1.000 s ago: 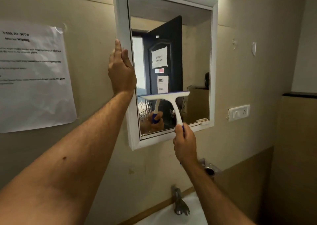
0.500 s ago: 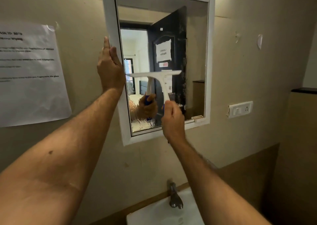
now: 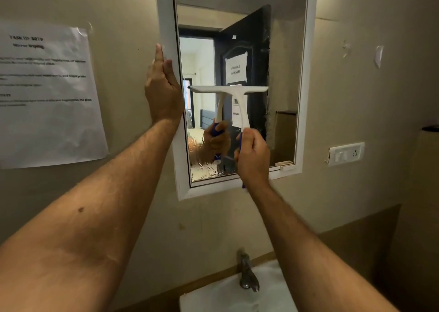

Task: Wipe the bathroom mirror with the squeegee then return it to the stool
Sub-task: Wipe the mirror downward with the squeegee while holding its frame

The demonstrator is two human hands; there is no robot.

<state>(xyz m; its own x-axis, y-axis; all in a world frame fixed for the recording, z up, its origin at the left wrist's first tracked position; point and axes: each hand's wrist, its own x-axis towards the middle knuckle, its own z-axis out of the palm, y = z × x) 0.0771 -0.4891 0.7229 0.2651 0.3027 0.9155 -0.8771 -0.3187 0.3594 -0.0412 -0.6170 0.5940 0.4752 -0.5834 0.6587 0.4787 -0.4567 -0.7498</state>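
A white-framed mirror (image 3: pixel 306 78) hangs on the beige wall ahead. My right hand (image 3: pixel 253 157) grips the blue handle of a white squeegee (image 3: pixel 240 97), whose blade lies level against the left half of the glass at mid height. Wet streaks cover the glass below the blade at the lower left. My left hand (image 3: pixel 162 88) clasps the frame's left edge, fingers pointing up. The stool is out of view.
A printed paper sheet (image 3: pixel 47 93) is stuck to the wall at the left. A white switch plate (image 3: pixel 345 153) sits right of the mirror. Below are a metal tap (image 3: pixel 247 273) and a white basin (image 3: pixel 228 297). A dark ledge (image 3: pixel 431 128) juts at the right.
The squeegee has gone up the glass from near the bottom to mid height and shifted left. My left hand has stayed on the frame.
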